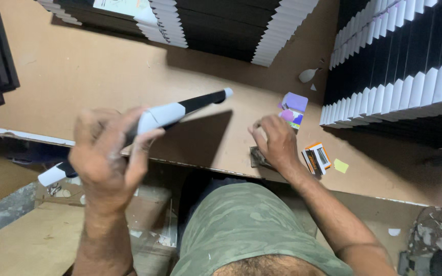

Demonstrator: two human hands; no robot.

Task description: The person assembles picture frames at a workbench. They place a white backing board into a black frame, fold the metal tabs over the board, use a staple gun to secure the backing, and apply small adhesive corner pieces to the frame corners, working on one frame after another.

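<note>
My left hand (109,153) grips the flat box (144,130); its long axis runs lower-left to upper-right. My right hand (277,143) presses a block (258,157), fingers curled

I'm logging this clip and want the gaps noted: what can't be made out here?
Head view only:
- Left hand: motion-blurred; its grip on the black-and-white flat piece is unclear in detail.
- Right hand: covers a small dark object at the table edge; its kind is hidden.
- Black-and-white stacks: cut off by the top and right edges.
- Orange box: too small to identify.
</note>
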